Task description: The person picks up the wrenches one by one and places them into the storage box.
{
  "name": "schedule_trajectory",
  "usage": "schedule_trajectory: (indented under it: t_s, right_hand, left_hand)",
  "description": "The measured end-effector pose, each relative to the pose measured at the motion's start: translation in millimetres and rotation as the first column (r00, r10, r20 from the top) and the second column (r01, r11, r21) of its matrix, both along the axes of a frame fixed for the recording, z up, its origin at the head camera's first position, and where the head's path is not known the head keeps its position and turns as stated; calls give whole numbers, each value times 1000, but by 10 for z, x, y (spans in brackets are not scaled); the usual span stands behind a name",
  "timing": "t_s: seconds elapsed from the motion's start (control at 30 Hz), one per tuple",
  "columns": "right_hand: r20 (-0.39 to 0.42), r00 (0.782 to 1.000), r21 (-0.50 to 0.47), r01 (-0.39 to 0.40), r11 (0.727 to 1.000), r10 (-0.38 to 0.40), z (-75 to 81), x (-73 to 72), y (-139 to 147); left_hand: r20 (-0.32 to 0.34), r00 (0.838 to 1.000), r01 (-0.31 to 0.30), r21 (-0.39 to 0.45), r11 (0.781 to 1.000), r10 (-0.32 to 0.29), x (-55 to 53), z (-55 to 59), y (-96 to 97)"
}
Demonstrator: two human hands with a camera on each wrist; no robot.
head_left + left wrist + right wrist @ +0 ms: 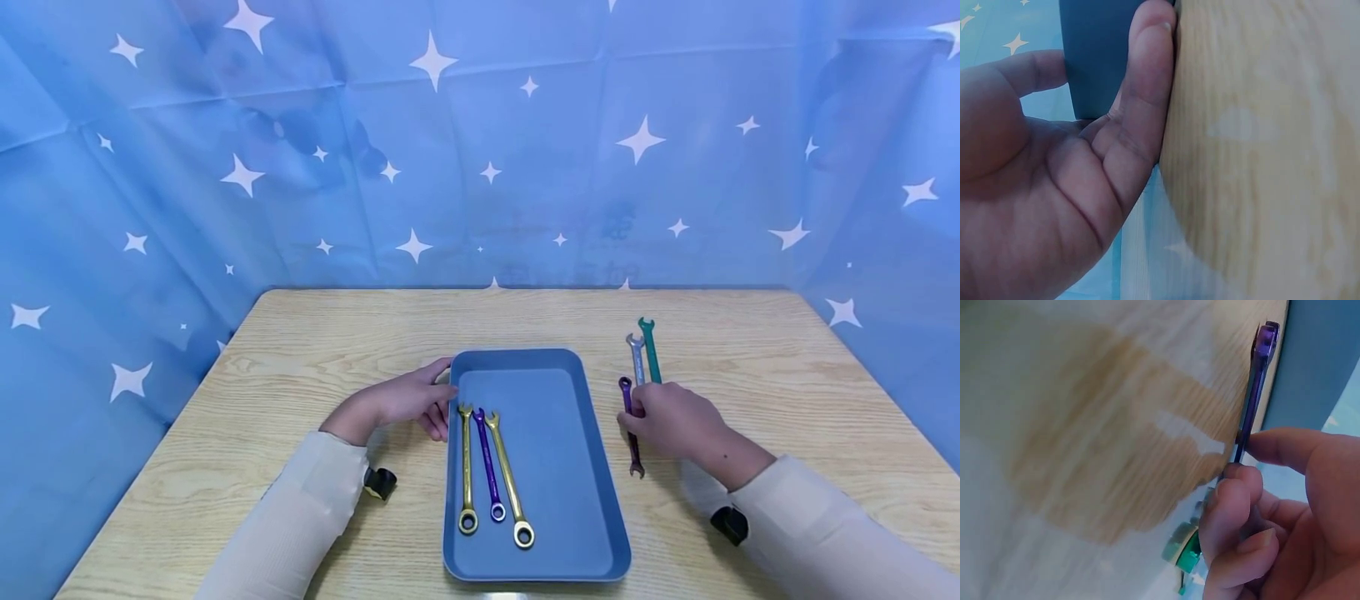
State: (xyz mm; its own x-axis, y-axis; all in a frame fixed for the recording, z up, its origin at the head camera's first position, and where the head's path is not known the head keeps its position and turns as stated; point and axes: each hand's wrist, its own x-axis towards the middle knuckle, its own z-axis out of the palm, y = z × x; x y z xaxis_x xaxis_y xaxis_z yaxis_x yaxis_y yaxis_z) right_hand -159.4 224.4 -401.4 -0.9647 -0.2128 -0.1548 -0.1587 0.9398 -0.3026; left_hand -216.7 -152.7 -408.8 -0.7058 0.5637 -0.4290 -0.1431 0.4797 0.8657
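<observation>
My left hand (405, 404) grips the left wall of a blue-grey tray (551, 450), thumb over the rim and fingers against the outside. Inside the tray's left half lie a gold combination wrench (467, 475), a purple one (487, 458) and a second gold one (507, 475), side by side. To the right of the tray, my right hand (678, 421) pinches another purple combination wrench (634, 454) between thumb and fingers; its middle is partly covered. Close by the knuckles are a silver wrench (638, 362) and a green wrench (651, 354), their lower ends hidden by that hand.
The tray stands on a light wood-grain table (315, 358). A blue cloth with white stars (480, 150) hangs behind the table and along its sides. A black wrist camera (380, 482) sits at the left cuff, another (730, 525) at the right.
</observation>
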Motion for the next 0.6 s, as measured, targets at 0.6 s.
schedule_trajectory:
  t_s: [0.6]
  right_hand:
    - [251,968,-153,12,988,27,54,-11,-21]
  left_hand:
    - [-1,1000,6,4,1000,-6,-10,-21,-5]
